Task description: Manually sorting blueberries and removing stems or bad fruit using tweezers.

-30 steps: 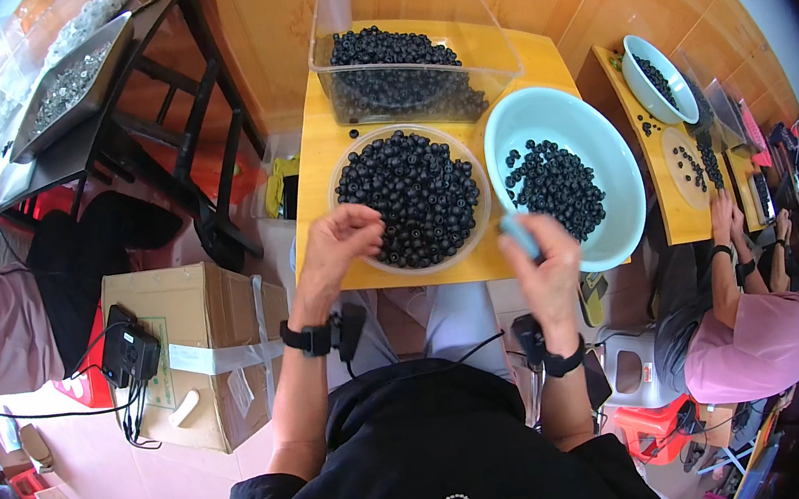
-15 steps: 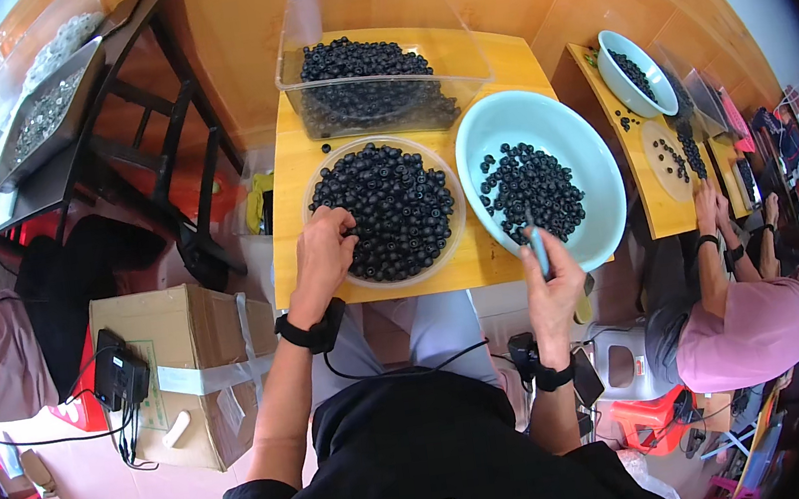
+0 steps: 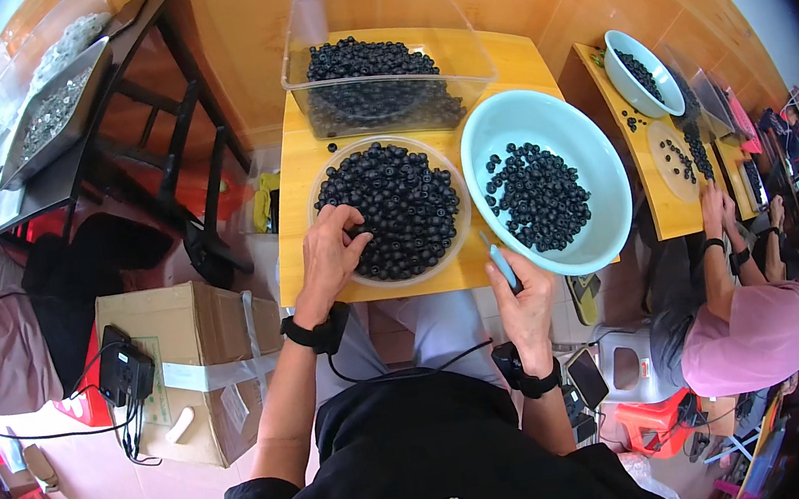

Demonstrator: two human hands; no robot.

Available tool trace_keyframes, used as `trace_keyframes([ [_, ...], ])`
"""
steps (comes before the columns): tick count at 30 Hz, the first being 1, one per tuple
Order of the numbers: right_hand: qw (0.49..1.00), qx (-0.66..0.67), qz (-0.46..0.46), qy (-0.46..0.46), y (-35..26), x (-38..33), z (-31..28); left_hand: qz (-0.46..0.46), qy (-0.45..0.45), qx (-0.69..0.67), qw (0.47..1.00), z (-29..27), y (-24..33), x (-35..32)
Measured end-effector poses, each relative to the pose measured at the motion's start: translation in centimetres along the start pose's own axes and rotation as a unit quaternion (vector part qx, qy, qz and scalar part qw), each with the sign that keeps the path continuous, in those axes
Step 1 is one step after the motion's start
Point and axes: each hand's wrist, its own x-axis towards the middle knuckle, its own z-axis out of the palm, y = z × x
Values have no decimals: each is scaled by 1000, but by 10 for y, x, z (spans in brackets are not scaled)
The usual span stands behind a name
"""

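Note:
A shallow round tray [image 3: 464,226] of clear plastic holds a heap of small black round pieces [image 3: 403,199], some showing a hole in the middle. My left hand [image 3: 325,261] is at the heap's left side, thumb and forefinger closed on a dark piece that the fingers partly hide. My right hand [image 3: 528,305] is closed around a slim tool with a light blue handle [image 3: 502,268]. Its thin tip points up and left, between the tray and a light blue basin [image 3: 607,217]. More black pieces lie spread in that basin.
Behind the tray stands a clear plastic bin [image 3: 469,89] of black pieces, with a pinkish bottle [image 3: 310,9] beyond it. One loose piece [image 3: 333,147] lies on the yellow table [image 3: 294,177]. A cardboard box [image 3: 188,328] stands left. Co-workers sit on both sides.
My right hand has moved left and toward me, bringing the tool out from over the basin. My left hand has shifted slightly right and stays at the heap.

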Motion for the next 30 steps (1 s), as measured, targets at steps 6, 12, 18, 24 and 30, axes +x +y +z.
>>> trace_keyframes([
  [6, 999, 2, 36, -32, 0, -5, 4, -155, -43, -344, 925, -10, 0, -5],
  [12, 998, 17, 33, -44, -7, -9, 10, -191, -125, -596, 770, -15, 20, -21],
  [18, 989, 68, -31, -129, -20, -5, 19, -217, -177, -694, 663, -12, 37, -37],
  [24, 978, 44, -58, -194, -32, -2, 19, -243, -193, -720, 621, -9, 36, -44],
  [30, 971, 41, -94, -216, -37, -1, 18, -219, -211, -733, 609, -8, 33, -47],
])
